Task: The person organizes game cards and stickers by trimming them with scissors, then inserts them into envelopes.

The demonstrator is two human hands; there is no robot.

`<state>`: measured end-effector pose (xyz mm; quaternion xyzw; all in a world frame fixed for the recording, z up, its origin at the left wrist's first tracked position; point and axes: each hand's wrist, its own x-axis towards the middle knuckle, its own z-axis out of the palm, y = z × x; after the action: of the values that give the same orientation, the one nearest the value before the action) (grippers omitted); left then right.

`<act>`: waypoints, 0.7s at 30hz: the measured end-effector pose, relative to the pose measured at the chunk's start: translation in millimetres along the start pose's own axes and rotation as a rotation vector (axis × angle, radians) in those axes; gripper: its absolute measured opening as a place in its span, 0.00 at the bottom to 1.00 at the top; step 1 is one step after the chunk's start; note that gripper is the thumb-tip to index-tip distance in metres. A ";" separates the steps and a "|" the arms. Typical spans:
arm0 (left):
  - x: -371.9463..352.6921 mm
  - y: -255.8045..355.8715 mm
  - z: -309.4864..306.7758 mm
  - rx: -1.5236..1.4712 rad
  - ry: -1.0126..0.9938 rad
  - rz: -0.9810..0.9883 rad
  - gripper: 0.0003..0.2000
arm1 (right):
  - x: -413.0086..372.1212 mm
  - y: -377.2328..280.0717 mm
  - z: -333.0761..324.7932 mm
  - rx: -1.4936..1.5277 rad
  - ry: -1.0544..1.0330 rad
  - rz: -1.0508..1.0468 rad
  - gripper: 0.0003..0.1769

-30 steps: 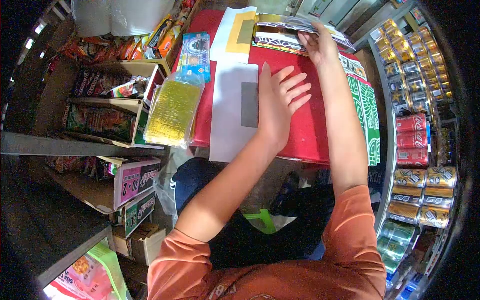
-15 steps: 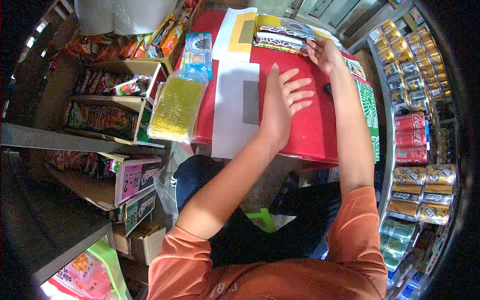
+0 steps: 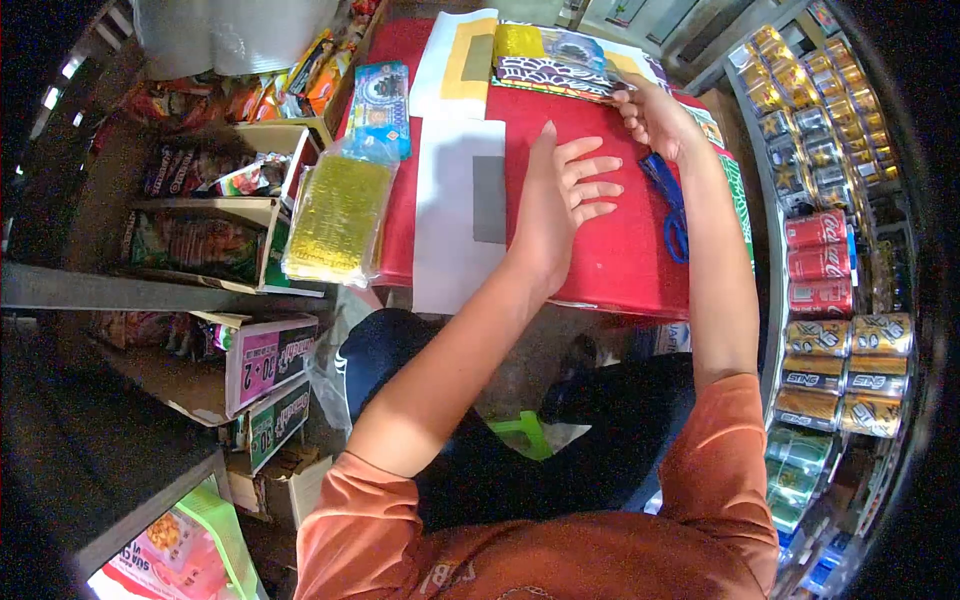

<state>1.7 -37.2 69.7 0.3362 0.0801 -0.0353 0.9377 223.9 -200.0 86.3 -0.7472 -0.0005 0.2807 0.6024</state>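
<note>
My left hand (image 3: 562,205) hovers over the red tabletop (image 3: 600,260), fingers spread, nothing in it. At the table's far side my right hand (image 3: 660,118) has its fingers curled at the right end of a patterned paper sheet (image 3: 560,72). This sheet lies on a small stack and carries black-and-white scallops, with a gold and blue part at the top. Blue-handled scissors (image 3: 674,215) lie beside my right forearm. Left of my left hand is a white sheet (image 3: 450,250) bearing a grey rectangle. Beyond it lies a white and yellow sheet (image 3: 460,80).
A plastic-wrapped gold paper stack (image 3: 340,215) and a blue printed packet (image 3: 380,105) sit at the table's left edge. Boxes of snack packets (image 3: 200,235) fill the left shelves. Drink cans (image 3: 820,260) are racked along the right. Green printed paper (image 3: 738,195) lies beyond my right forearm.
The patterned sheet at my right fingers lies flatter than before. My right forearm has shifted right, uncovering more of the scissors. My left hand stays spread; the view has moved slightly.
</note>
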 end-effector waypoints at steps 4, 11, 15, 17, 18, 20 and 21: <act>0.5 -2.3 -0.2 0.050 -0.043 -0.037 0.35 | -66.3 7.2 10.0 -0.103 0.139 -0.149 0.22; -0.3 -5.2 -1.8 0.182 -0.084 -0.065 0.31 | -190.5 17.1 -32.2 -0.086 0.417 -0.428 0.19; -4.3 -8.1 3.3 0.301 -0.081 -0.063 0.29 | -216.0 72.6 -67.5 -0.358 0.770 -0.499 0.18; -8.3 -10.3 4.2 0.335 -0.096 -0.062 0.27 | -213.1 107.0 -88.7 -0.610 0.840 -0.494 0.23; -11.3 -11.4 6.0 0.376 -0.088 -0.056 0.27 | -213.9 114.9 -93.9 -0.737 0.873 -0.429 0.26; -16.7 -12.4 15.0 0.455 -0.077 -0.036 0.26 | -213.1 128.6 -109.6 -0.829 0.951 -0.391 0.33; -20.7 -13.7 19.5 0.469 -0.074 -0.035 0.26 | -217.7 131.5 -113.3 -0.881 1.002 -0.353 0.35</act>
<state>-17.8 -60.0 79.7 0.5418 0.0411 -0.0816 0.8355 43.7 -411.8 72.2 -0.9507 0.0422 -0.2271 0.2072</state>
